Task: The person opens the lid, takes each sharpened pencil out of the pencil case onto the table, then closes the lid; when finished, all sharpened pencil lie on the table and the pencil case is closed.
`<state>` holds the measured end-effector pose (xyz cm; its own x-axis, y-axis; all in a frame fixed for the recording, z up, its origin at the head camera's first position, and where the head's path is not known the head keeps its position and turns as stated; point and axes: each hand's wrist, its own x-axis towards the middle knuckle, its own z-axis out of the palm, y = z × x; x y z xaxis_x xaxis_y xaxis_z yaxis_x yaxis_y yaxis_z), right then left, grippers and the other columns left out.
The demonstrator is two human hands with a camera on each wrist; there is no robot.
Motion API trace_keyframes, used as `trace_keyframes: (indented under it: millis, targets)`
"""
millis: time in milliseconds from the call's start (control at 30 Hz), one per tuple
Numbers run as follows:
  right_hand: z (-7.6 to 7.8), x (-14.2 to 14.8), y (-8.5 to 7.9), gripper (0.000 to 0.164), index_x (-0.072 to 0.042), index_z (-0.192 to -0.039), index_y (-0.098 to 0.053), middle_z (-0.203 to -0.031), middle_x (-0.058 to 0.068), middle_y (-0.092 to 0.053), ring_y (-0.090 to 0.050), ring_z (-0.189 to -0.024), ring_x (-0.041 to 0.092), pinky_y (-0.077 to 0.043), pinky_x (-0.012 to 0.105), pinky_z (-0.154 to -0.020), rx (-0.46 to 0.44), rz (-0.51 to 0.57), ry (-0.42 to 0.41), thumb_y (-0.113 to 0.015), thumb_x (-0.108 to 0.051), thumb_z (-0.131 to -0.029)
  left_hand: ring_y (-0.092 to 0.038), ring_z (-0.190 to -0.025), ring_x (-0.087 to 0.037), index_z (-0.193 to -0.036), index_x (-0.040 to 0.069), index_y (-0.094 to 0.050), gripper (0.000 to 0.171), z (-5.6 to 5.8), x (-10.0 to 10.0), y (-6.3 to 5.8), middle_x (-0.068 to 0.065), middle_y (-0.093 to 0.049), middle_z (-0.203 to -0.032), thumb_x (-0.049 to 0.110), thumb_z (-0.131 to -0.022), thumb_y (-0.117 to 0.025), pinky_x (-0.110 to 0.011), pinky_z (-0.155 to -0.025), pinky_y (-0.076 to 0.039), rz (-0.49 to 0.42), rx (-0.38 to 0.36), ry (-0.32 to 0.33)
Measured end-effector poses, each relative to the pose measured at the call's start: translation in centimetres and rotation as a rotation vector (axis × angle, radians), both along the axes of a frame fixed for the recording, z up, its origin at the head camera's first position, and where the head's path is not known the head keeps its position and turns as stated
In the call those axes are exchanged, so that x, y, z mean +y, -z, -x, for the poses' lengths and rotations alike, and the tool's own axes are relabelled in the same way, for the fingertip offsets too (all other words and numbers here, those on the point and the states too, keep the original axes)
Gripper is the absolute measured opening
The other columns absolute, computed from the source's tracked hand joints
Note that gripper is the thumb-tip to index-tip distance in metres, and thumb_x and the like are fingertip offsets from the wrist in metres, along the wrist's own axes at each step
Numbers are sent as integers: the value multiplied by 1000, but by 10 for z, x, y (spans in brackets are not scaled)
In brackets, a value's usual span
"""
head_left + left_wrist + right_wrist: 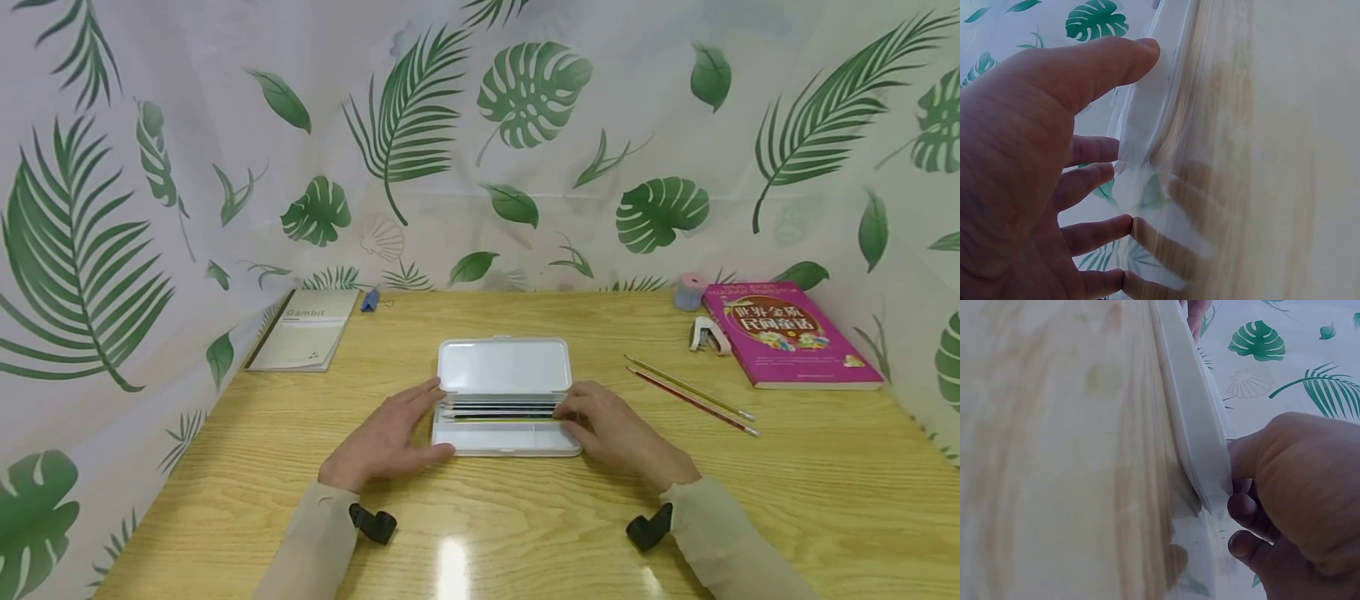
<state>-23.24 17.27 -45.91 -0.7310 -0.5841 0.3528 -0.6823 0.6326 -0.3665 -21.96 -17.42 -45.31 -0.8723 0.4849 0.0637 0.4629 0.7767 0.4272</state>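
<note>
A white pencil case point(480, 437) lies on the table with its lid point(504, 365) tilted back. Inside, several pencils point(495, 410) lie side by side along the back compartment; the front one has a yellow stripe. My left hand point(386, 437) rests at the case's left end, thumb by the front corner and straight fingers along the side. In the left wrist view, that thumb point(1116, 59) overlaps the case wall point(1147, 106). At the right end, my right hand point(611, 425) reaches over the rim and pinches the front pencil's end, which its fingers partly hide.
To the right lie a yellow pencil point(690, 387) and a red pencil point(693, 402). Behind them are a white stapler point(708, 335), a pink-and-blue roll-shaped item point(690, 293) and a magenta book point(795, 342). A notebook point(307, 333) and a blue binder clip point(370, 301) lie at back left.
</note>
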Motion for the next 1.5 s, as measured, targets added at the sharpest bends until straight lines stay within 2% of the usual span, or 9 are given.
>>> trace_keyframes:
  millis: [267, 433, 633, 800, 933, 1067, 1167, 1267, 1500]
  targets:
    - [1, 1, 1, 11, -11, -95, -71, -95, -2, -59, -53, -89, 15, -50, 37, -75, 32, -5, -12, -72, -2, -89, -32, -145, -28, -154, 14, -40, 84, 2, 1, 0, -2, -29, -162, 55, -87, -70, -47, -116, -31, 4, 0, -5]
    - [0, 1, 0, 12, -13, -95, -68, -94, -3, -60, -51, -87, 13, -48, 35, -74, -1, -1, -3, -71, -3, -90, -32, -145, -27, -153, 15, -40, 85, 1, 1, 1, -1, -28, -162, 56, -86, -70, -46, -116, -31, 10, -7, -13]
    - [-1, 1, -2, 7, -12, -95, -73, -94, -4, -62, -53, -86, 13, -49, 33, -73, -43, 9, 19, -72, -7, -91, -32, -145, -27, -153, 14, -40, 85, 0, 1, 1, -1, -28, -162, 56, -86, -70, -46, -116, -31, 11, -13, -21]
    - [1, 2, -3, 5, -12, -92, -76, -93, -3, -63, -56, -87, 13, -52, 33, -72, -2, 29, 22, -75, -8, -89, -31, -145, -26, -153, 15, -41, 85, -1, 1, -1, 1, -27, -162, 56, -86, -71, -46, -116, -31, 13, -16, -29]
    - [2, 6, -4, 9, -11, -90, -75, -91, -3, -62, -58, -87, 13, -54, 33, -73, 28, 96, 22, -77, -4, -86, -31, -145, -27, -153, 15, -41, 84, -2, 1, -1, 1, -28, -162, 56, -86, -71, -46, -116, -31, 15, -16, -25]
    - [3, 15, -8, 9, -11, -89, -77, -90, -4, -60, -56, -86, 14, -52, 35, -72, -12, 187, 49, -76, -3, -86, -31, -145, -27, -153, 14, -41, 85, -1, 1, 0, -1, -28, -162, 56, -86, -71, -47, -116, -31, 10, -14, -19]
    - [5, 24, -14, 7, -13, -91, -77, -89, -6, -59, -54, -82, 13, -48, 34, -69, -25, 204, 73, -75, -7, -89, -31, -145, -27, -153, 14, -41, 84, 0, 1, 1, -1, -28, -162, 56, -86, -71, -47, -116, -31, 7, -12, -14]
    - [8, 38, -25, 7, -14, -92, -77, -86, -8, -61, -52, -77, 12, -45, 31, -64, -2, 203, 95, -74, -9, -90, -31, -145, -27, -153, 14, -41, 85, 0, 0, 3, -1, -28, -162, 57, -86, -70, -47, -116, -31, 6, -9, -13]
    - [8, 81, -57, 5, -13, -91, -76, -79, -8, -58, -47, -69, 11, -39, 24, -58, 79, 200, 226, -75, -9, -89, -32, -145, -27, -154, 15, -39, 85, 1, 0, 2, -1, -28, -162, 57, -86, -70, -46, -116, -31, 10, -14, -16]
